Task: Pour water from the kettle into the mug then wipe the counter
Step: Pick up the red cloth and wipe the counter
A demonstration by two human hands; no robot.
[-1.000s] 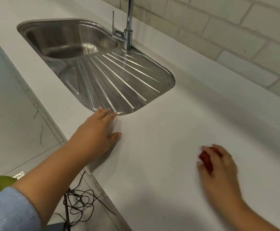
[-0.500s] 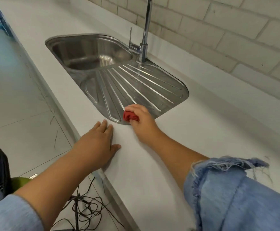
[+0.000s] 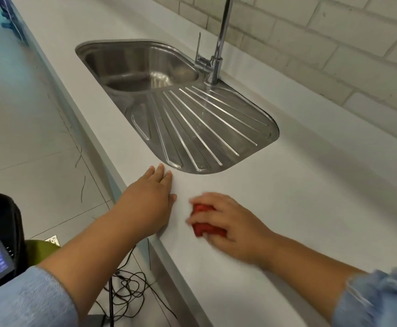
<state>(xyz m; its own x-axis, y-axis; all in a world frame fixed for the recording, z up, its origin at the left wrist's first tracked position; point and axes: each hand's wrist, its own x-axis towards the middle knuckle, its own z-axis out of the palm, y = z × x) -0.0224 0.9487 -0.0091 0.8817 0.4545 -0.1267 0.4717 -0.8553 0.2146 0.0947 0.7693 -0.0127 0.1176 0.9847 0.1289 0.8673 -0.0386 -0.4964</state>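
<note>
While the right hand [image 3: 230, 223] has its grip closed around a bunched red cloth [image 3: 203, 228], pressing it onto the white surface [image 3: 299, 208], we read this as the wipe step; kettle and mug are out of frame, so we can't confirm the pour from here.

Left hand [image 3: 149, 199] lies flat, fingers together and extended, holding nothing, palm on the surface at its front edge, just beside the cloth on the grip's left. They are close but not touching.

Key relation: the unwiped run lies away from the grip on three sides. Ahead and slightly left is the steel drainboard [image 3: 204, 131] of the sink [image 3: 143, 64], its near corner close ahead of the left fingertips. To the grip's right and ahead is the open stretch of surface running to the tiled wall [image 3: 334, 43]. The cloth is motion-blurred, so its exact outline is unclear; it looks wadded, with no clear long axis.

We judge the right hand is the only one placed to wipe. Next stroke probably goes right or forward, since leftward is blocked by the bracing hand and then the edge. Risk: pushing water over that front edge onto the cables [image 3: 126, 296] on the floor below.
</note>
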